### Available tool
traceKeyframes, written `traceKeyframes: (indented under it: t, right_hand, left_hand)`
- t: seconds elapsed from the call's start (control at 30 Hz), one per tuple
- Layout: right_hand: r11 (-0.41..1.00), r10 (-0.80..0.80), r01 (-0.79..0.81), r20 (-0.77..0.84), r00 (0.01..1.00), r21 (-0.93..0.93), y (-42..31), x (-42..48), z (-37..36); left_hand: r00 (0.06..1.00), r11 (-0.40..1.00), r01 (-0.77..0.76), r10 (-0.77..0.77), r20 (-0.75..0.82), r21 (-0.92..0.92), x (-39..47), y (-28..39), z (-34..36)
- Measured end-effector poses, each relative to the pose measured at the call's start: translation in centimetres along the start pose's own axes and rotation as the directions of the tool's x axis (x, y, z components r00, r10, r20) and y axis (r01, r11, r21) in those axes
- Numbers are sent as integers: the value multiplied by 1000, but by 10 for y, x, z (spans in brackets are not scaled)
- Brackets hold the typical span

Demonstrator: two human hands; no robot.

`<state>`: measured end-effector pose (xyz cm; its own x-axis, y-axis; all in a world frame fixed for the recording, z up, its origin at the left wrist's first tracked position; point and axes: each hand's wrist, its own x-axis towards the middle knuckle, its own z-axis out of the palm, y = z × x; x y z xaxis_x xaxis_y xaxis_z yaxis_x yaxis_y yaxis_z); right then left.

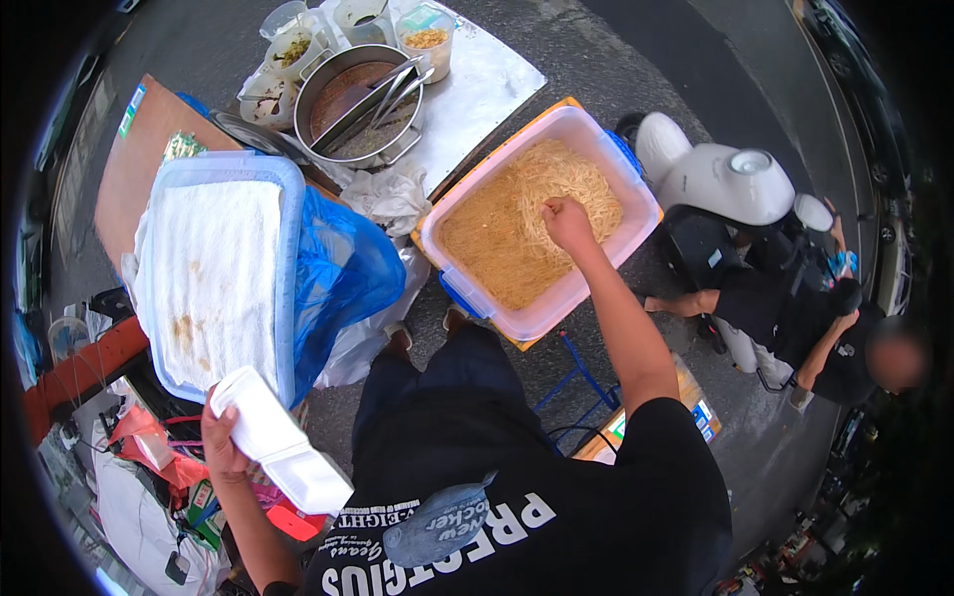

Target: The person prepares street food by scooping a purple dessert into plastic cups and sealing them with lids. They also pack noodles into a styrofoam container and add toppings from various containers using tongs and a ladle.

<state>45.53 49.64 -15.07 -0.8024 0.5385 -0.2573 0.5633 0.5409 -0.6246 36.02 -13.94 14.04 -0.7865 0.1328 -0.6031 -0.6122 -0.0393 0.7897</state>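
Note:
My left hand (pixel 222 436) holds an open white foam takeaway box (pixel 279 439) by its edge, beside a blue-rimmed tub covered with a stained white towel (pixel 223 290). My right hand (pixel 568 223) is over a clear plastic tub (pixel 514 320) with blue latches, its fingertips drawn together at the noodles. In that tub, thin brown noodles (pixel 492 246) lie on one side and paler, wider strands (pixel 548 167) on the other. Whether the fingers grip any strands cannot be told.
A divided steel pot (pixel 304 123) with broth and utensils stands on a metal-topped table (pixel 492 67), beside plastic containers of toppings (pixel 426 37). Blue plastic bags (pixel 335 261) hang by the towel-covered tub. At right, a person in black (pixel 775 320) is on a white scooter (pixel 723 182).

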Motion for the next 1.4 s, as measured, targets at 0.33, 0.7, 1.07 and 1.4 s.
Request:
traceKeyframes:
  t: [0.33,0.7,1.07,1.4]
  right_hand:
    - [884,305,-219,-154,940,412,2,64,105]
    - [913,269,-305,165,949,270,23,-98,94]
    - [530,714,-519,-23,700,670,-5,-108,120]
    - [146,764,-394,150,628,908,-22,-72,156]
  left_hand:
    - [924,968,251,-249,291,31,45,-16,54]
    - [832,925,354,-378,405,137,123,8,25]
    - [832,927,336,-376,408,167,172,30,3]
    - [837,932,319,-361,410,170,179,37,17]
